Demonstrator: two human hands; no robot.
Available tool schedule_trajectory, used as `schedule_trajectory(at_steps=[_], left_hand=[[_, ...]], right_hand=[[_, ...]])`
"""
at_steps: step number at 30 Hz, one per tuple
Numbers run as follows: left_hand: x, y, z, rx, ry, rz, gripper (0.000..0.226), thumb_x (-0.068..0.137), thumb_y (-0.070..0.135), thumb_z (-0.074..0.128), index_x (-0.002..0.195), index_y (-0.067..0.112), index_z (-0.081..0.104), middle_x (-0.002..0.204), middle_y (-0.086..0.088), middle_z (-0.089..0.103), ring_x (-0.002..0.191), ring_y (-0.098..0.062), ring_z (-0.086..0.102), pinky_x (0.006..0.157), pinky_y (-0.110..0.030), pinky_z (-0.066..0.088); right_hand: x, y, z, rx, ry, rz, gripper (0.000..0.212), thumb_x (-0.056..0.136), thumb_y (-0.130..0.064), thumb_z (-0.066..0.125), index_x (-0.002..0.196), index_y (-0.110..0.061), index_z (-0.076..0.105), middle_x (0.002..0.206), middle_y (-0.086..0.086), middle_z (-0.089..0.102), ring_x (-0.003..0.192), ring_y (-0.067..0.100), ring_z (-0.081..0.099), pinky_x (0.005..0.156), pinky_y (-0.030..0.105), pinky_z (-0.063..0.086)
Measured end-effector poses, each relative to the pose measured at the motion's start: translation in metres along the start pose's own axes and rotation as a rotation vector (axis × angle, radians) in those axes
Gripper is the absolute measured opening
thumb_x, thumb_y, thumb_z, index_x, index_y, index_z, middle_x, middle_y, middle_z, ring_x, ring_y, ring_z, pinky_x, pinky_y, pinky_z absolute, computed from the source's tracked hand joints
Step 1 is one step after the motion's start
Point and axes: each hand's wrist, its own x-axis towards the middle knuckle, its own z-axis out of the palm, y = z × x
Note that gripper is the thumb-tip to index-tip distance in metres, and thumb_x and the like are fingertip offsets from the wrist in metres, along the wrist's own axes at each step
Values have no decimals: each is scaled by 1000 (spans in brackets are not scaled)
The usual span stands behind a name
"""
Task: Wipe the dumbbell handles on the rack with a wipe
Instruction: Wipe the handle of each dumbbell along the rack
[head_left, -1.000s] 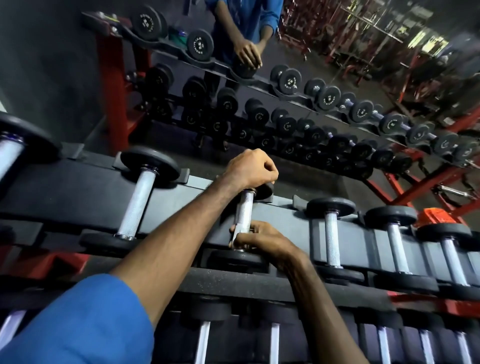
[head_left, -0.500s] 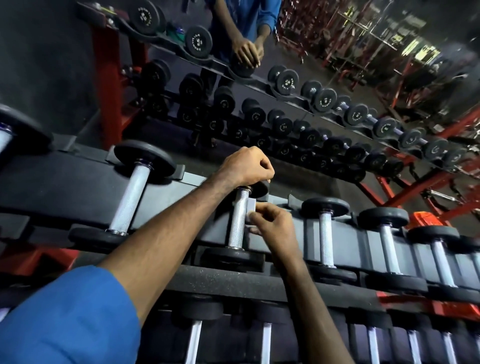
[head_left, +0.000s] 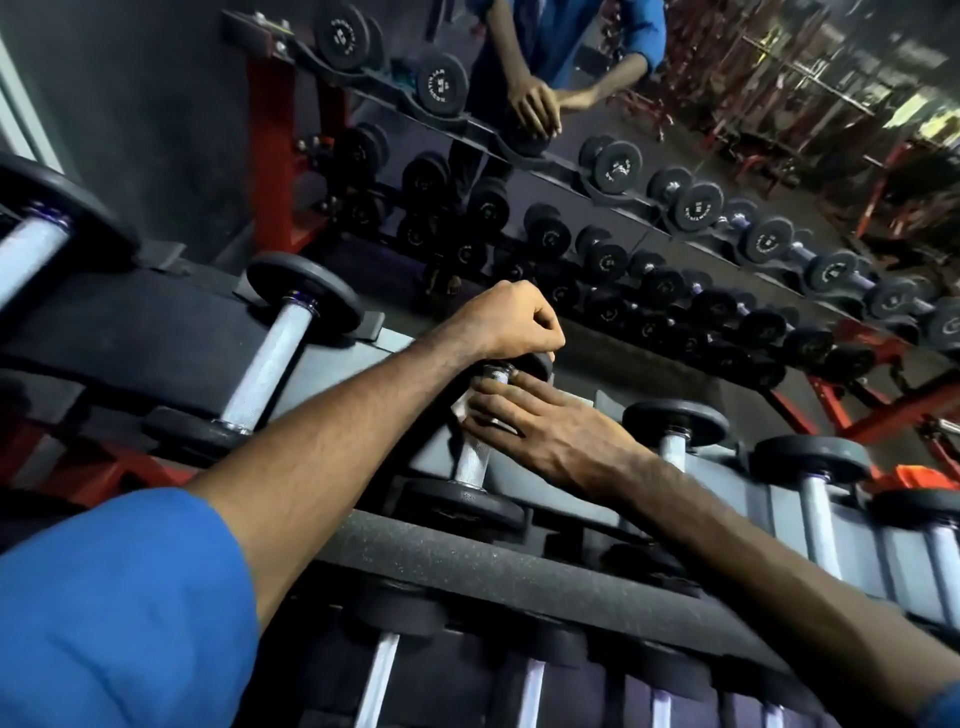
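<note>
1. The left hand (head_left: 511, 322) is clenched over the far black end (head_left: 535, 364) of a small dumbbell with a knurled silver handle (head_left: 471, 457); the right hand (head_left: 540, 426) wraps its fingers round that handle, pressing a pale wipe (head_left: 462, 408) against it.
2. Risk, as I judge it: the thin wipe could bunch or slip free, leaving bare fingers on metal; the dumbbell might roll in its cradle if the steadying hold slackens.
3. It lies on the top tier of a grey and black rack (head_left: 519, 571), red-framed; a wall mirror (head_left: 675, 156) behind reflects the rack and a dim gym.
</note>
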Motion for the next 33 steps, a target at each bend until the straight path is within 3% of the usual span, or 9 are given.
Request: schedule_trajectory(at_steps=[4, 7, 12, 15, 21, 25, 28, 31, 33], left_hand=[[-1, -3, -4, -49, -12, -12, 14, 89, 29, 72, 86, 28, 85, 73, 23, 77, 85, 9, 70, 87, -26, 58], [-2, -2, -4, -33, 2, -11, 14, 89, 29, 72, 88, 29, 86, 74, 22, 77, 75, 12, 67, 72, -19, 49], [-3, 0, -3, -12, -6, -36, 15, 88, 30, 70, 86, 31, 85, 73, 22, 77, 85, 3, 73, 86, -28, 59], [-3, 4, -2, 32, -7, -30, 15, 88, 31, 70, 88, 32, 85, 74, 23, 77, 80, 10, 69, 83, -25, 58], [-13, 4, -13, 107, 61, -85, 30, 73, 70, 66, 92, 52, 80, 84, 25, 77, 90, 2, 72, 91, -33, 61], [-36, -12, -62, 242, 149, -74, 26, 82, 65, 65, 100, 51, 79, 94, 21, 78, 96, -4, 72, 91, -33, 60], [-60, -39, -116, 413, 112, -107, 34, 80, 66, 60, 104, 51, 78, 100, 20, 79, 101, -7, 73, 94, -34, 59], [-80, -65, -147, 532, 7, -156, 32, 80, 63, 62, 101, 47, 80, 94, 19, 80, 93, -5, 74, 90, -35, 60], [-93, -78, -160, 548, -44, -162, 30, 83, 62, 67, 101, 43, 82, 92, 16, 80, 90, -5, 73, 88, -32, 59]], right_hand=[[3, -8, 8, 9, -38, -163, 51, 108, -19, 36, 160, -15, 36, 164, 8, 41, 154, 26, 33, 123, 53, 31], [4, 11, 8, -86, 89, -48, 51, 107, -14, 31, 156, -10, 43, 155, 12, 50, 146, 30, 46, 117, 48, 40], [8, -5, 14, -28, 164, -186, 44, 109, -16, 31, 143, -15, 60, 145, 6, 61, 139, 26, 54, 115, 47, 43], [6, 12, 15, -85, 283, -32, 42, 105, -12, 40, 140, -9, 62, 138, 10, 65, 131, 30, 61, 107, 47, 50], [21, -15, 7, -15, 384, 42, 26, 106, -8, 47, 100, -11, 71, 100, 8, 71, 95, 32, 70, 83, 45, 55], [23, -22, -12, 369, 531, 554, 24, 93, -12, 63, 114, -19, 74, 111, 0, 75, 99, 26, 73, 76, 42, 59], [44, -56, -38, 849, 668, 917, 18, 94, -19, 68, 108, -27, 77, 96, -12, 77, 87, 7, 72, 73, 33, 59], [80, -78, -44, 1318, 690, 1074, 15, 95, -17, 69, 93, -29, 79, 81, -21, 76, 77, -4, 71, 71, 21, 56], [116, -98, -39, 1474, 666, 1116, 19, 89, -17, 67, 84, -33, 76, 75, -18, 75, 69, -2, 66, 70, 27, 55]])
